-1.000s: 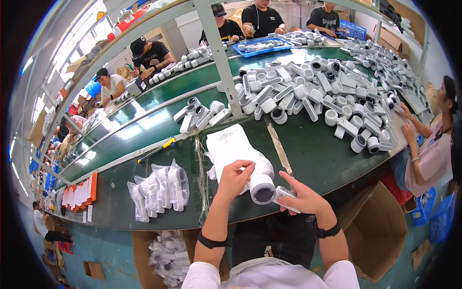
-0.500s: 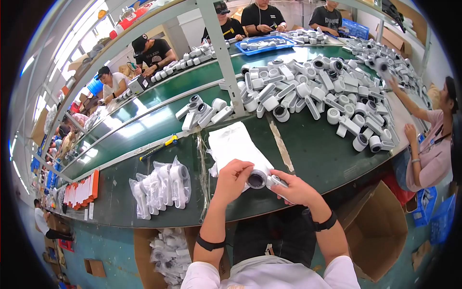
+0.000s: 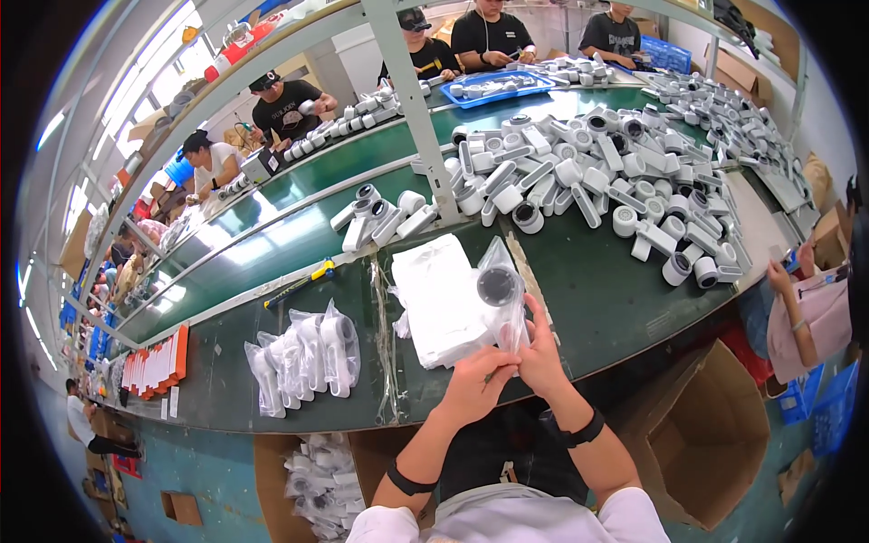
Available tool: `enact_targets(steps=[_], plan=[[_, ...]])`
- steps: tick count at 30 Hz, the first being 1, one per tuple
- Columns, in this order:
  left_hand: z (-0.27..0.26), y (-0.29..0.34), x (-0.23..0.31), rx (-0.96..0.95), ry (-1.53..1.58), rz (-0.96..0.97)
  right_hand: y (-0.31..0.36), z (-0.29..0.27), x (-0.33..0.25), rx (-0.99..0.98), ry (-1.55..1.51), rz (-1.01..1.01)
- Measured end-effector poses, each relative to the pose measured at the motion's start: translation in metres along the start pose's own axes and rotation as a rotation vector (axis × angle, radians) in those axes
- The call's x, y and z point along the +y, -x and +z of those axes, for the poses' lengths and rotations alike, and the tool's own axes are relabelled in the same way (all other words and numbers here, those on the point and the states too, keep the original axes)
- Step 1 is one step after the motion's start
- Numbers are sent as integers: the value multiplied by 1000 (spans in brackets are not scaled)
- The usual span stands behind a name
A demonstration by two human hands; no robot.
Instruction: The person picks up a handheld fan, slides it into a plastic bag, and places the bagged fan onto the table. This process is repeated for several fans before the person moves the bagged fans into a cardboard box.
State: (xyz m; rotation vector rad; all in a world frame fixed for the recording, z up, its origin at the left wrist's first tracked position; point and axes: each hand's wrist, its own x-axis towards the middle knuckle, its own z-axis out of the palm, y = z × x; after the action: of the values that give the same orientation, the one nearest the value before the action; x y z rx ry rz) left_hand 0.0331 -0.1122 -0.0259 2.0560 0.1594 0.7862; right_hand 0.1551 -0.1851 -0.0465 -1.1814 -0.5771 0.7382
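A white device [image 3: 497, 286] with a round, dark-faced head sits inside a clear plastic bag [image 3: 511, 328], held over the bench in front of me. The fingers of my left hand [image 3: 482, 385] are pinched at the bag's lower end. My right hand [image 3: 541, 355] is closed around the bag's right side, its fingers pointing up along it. The two hands touch or nearly touch. Beside the bag, on its left, lies a stack of thin white bags or sheets [image 3: 434, 299]. The device's handle is partly hidden by the plastic and my fingers.
Bagged devices [image 3: 308, 357] lie in a row at left, near a yellow-and-black cutter [image 3: 300, 282]. A large heap of devices [image 3: 588, 172] covers the far right. A metal post [image 3: 418, 118] rises behind the bench. Cardboard boxes [image 3: 701, 439] stand below. Co-workers sit across the belt.
The device, bare in my hands before, is now in a clear bag. Both hands have come together below it. A co-worker at right has drawn an arm back from the heap.
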Motion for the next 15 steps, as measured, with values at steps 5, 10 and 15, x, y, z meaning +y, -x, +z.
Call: enact_targets(steps=[5, 10, 15], plan=[[3, 12, -4, 23, 139, -86, 2, 7, -2, 31, -126, 17], [19, 12, -21, 320, 639, -533, 2, 22, 20, 157, -115, -200], [16, 12, -13, 175, 1011, -680, 8, 31, 3, 264, 352, -278]])
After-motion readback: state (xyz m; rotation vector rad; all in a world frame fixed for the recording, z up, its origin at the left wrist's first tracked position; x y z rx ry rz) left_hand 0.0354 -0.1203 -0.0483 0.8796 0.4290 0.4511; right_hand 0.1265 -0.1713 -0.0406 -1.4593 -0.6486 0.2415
